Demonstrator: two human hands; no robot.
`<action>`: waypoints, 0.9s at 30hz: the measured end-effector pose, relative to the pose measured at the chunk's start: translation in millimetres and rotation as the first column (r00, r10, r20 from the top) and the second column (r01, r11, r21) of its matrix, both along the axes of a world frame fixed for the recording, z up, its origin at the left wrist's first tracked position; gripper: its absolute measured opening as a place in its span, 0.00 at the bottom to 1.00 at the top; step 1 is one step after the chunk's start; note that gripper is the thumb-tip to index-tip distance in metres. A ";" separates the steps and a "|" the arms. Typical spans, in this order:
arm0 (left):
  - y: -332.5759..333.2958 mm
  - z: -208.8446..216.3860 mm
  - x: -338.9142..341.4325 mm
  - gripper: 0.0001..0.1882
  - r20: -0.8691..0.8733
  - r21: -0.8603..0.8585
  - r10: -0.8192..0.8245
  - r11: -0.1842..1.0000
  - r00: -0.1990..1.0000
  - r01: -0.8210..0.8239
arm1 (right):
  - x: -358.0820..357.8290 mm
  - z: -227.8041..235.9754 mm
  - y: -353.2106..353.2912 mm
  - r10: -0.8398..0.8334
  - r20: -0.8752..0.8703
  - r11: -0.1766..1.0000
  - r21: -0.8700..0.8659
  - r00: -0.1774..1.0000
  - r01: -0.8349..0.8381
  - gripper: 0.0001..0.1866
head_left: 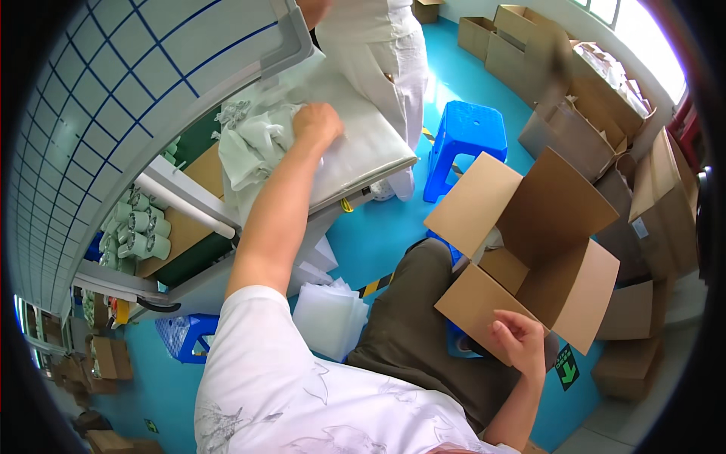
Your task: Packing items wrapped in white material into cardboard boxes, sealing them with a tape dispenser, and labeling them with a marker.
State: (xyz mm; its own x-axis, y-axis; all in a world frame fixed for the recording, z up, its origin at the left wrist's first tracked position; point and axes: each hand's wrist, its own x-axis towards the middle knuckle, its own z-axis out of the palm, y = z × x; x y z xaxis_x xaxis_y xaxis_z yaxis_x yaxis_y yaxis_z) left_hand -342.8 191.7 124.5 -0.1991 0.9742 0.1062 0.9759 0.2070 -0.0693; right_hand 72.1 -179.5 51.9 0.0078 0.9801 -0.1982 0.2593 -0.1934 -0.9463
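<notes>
My left arm reaches far forward to a grey-white table. There my left hand is closed at the edge of a pile of crumpled, pale thin bags; its fingertips are partly hidden. An open cardboard box stands tilted by my knees, its flaps spread outward. Little shows inside apart from something whitish near its left side. Over the near flap hovers my right hand, fingers loosely bent and apart, holding nothing.
A person in white clothes stands beyond the table. A blue stool is on the floor. Stacked translucent sheets lie left of my legs. Pale green cups fill a shelf under a blue-grid panel. Cartons line the right wall.
</notes>
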 end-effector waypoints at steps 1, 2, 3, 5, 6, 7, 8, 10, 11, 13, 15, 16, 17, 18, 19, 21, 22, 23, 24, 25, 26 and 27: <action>0.3 -0.9 -3.3 0.13 0.038 0.004 0.000 1.000 0.999 -0.001 | -0.6 -5.5 -5.7 -0.014 -0.052 1.000 0.000 0.999 0.014 0.12; -0.6 -2.1 -7.5 0.13 0.076 0.008 0.003 1.000 0.997 -0.004 | -0.3 -7.4 -9.7 -0.005 -0.056 1.000 0.003 0.998 0.006 0.12; -2.1 -5.3 -11.7 0.13 0.072 0.012 0.015 1.000 0.997 -0.016 | -1.1 -6.8 -11.9 -0.009 -0.062 1.000 -0.004 0.998 0.008 0.12; -4.4 -10.9 -14.6 0.13 0.081 0.072 -0.020 0.997 0.997 0.014 | -4.0 -7.0 -16.1 0.004 -0.069 1.000 -0.006 0.998 -0.005 0.12; -7.8 -12.2 -15.3 0.12 0.108 0.108 -0.051 0.993 0.993 0.039 | -5.4 -7.8 -18.6 -0.012 -0.074 1.000 -0.014 0.997 0.011 0.12; -10.6 -12.6 -9.3 0.11 0.135 0.148 -0.083 0.987 0.987 0.063 | -4.2 -8.1 -20.2 -0.028 -0.077 0.999 -0.020 0.997 0.026 0.12; -11.5 -16.3 -14.5 0.11 0.145 0.206 -0.082 0.977 0.986 0.051 | -7.5 -6.1 -19.1 0.016 -0.084 1.000 -0.004 0.996 -0.016 0.12; -14.5 -14.0 -14.6 0.10 0.212 0.271 -0.098 0.962 0.972 0.038 | -17.4 -2.0 -19.8 0.020 -0.071 1.000 -0.016 0.997 -0.022 0.12; -21.5 -8.1 -6.5 0.09 0.271 0.277 -0.116 0.960 0.956 0.038 | -20.4 -4.4 -20.3 0.054 -0.073 0.999 -0.007 0.996 -0.054 0.12; -36.1 2.0 -1.7 0.09 0.308 0.329 -0.165 0.943 0.937 0.058 | -29.8 -9.2 -15.9 0.083 -0.184 0.996 -0.017 0.980 -0.087 0.12; -49.9 7.3 3.7 0.09 0.318 0.383 -0.212 0.920 0.924 0.080 | -44.5 -10.5 -7.2 0.164 -0.189 0.986 0.007 0.968 -0.165 0.11; -55.3 8.9 4.9 0.12 0.359 0.384 -0.232 0.919 0.904 0.084 | -52.9 -11.6 -2.8 0.195 -0.218 0.980 0.007 0.956 -0.198 0.11; -60.6 10.0 5.8 0.15 0.398 0.388 -0.251 0.918 0.882 0.087 | -62.0 -11.7 1.9 0.227 -0.246 0.973 0.008 0.942 -0.232 0.11; -63.8 9.0 9.9 0.15 0.389 0.416 -0.262 0.905 0.883 0.085 | -71.4 -9.8 7.2 0.265 -0.244 0.963 0.015 0.933 -0.270 0.11; -67.7 8.4 15.2 0.16 0.381 0.444 -0.279 0.892 0.882 0.091 | -79.3 -9.7 13.4 0.302 -0.246 0.952 0.026 0.921 -0.305 0.11; -91.3 26.6 33.8 0.18 0.408 0.529 -0.338 0.844 0.848 0.082 | -90.2 -9.7 22.0 0.314 -0.294 0.947 0.032 0.903 -0.319 0.12; -98.9 32.0 34.2 0.19 0.431 0.555 -0.342 0.830 0.835 0.053 | -98.7 -6.5 28.3 0.341 -0.294 0.937 0.038 0.893 -0.346 0.12; -105.5 35.6 35.1 0.21 0.453 0.580 -0.350 0.814 0.820 0.027 | -109.3 -1.9 37.3 0.325 -0.348 0.942 0.034 0.879 -0.334 0.14; -113.2 38.2 37.6 0.22 0.499 0.581 -0.341 0.814 0.796 -0.015 | -119.7 2.0 46.2 0.305 -0.401 0.946 0.027 0.864 -0.322 0.16; -120.8 38.0 40.3 0.24 0.544 0.580 -0.335 0.813 0.770 -0.056 | -129.9 1.3 56.3 0.324 -0.400 0.940 0.031 0.857 -0.341 0.16; -127.0 35.8 42.7 0.26 0.596 0.569 -0.376 0.821 0.709 -0.043 | -140.8 -1.6 69.3 0.283 -0.504 0.958 0.105 0.816 -0.267 0.20; -137.9 30.1 49.3 0.26 0.618 0.606 -0.414 0.792 0.669 -0.070 | -149.7 -3.0 80.9 0.248 -0.603 0.969 0.167 0.758 -0.184 0.24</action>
State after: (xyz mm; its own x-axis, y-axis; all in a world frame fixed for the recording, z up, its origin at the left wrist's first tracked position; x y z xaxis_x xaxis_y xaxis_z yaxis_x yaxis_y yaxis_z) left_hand -293.5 53.8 154.6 -0.2800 0.8065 0.5207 0.6893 -0.2086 0.6938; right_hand -77.6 -98.5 48.9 -0.2982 0.9545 0.0042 -0.3594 -0.1082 -0.9269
